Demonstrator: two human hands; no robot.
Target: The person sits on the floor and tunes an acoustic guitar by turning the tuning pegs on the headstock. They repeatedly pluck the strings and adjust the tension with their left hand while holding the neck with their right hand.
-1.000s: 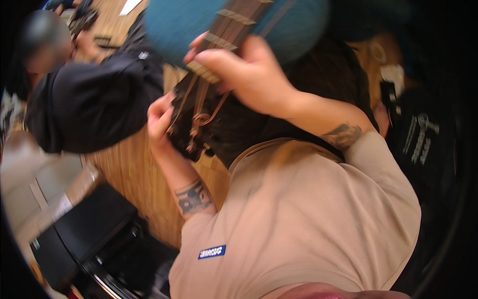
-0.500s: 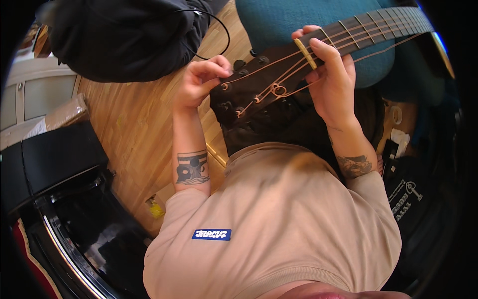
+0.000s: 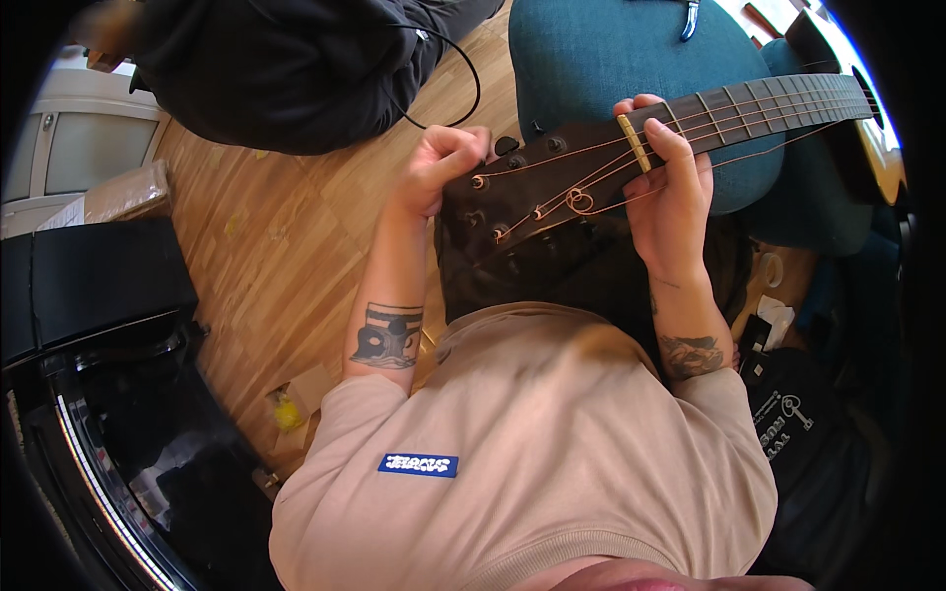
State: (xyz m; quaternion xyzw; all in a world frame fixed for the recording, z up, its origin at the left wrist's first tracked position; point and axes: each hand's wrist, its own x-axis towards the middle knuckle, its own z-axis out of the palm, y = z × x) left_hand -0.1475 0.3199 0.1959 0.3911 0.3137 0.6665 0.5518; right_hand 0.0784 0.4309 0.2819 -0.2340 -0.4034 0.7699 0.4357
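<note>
An acoustic guitar's dark headstock (image 3: pixel 537 192) points toward my left, with several copper-coloured strings running from its posts over the pale nut (image 3: pixel 634 144). My left hand (image 3: pixel 445 163) is closed at the headstock's far-left edge, fingers curled around a tuning peg that they mostly hide. Beside it, a free dark tuning peg (image 3: pixel 506 145) shows. My right hand (image 3: pixel 672 187) wraps the guitar neck (image 3: pixel 739 110) just past the nut, thumb over the strings. One string has a small loose coil (image 3: pixel 579 201) over the headstock and runs slack below the neck.
A teal upholstered seat (image 3: pixel 591 64) stands behind the neck. At the upper left, another person in dark clothes (image 3: pixel 266 79) sits close, with a black cable (image 3: pixel 476 84) beside them. A black piano (image 3: pixel 108 394) stands at the left. A wrapped package (image 3: pixel 123 197) lies on it.
My left hand has turned at the wrist, its fingers curling further over the peg. My right hand keeps its grip on the neck. The view has shifted, showing more of the guitar body.
</note>
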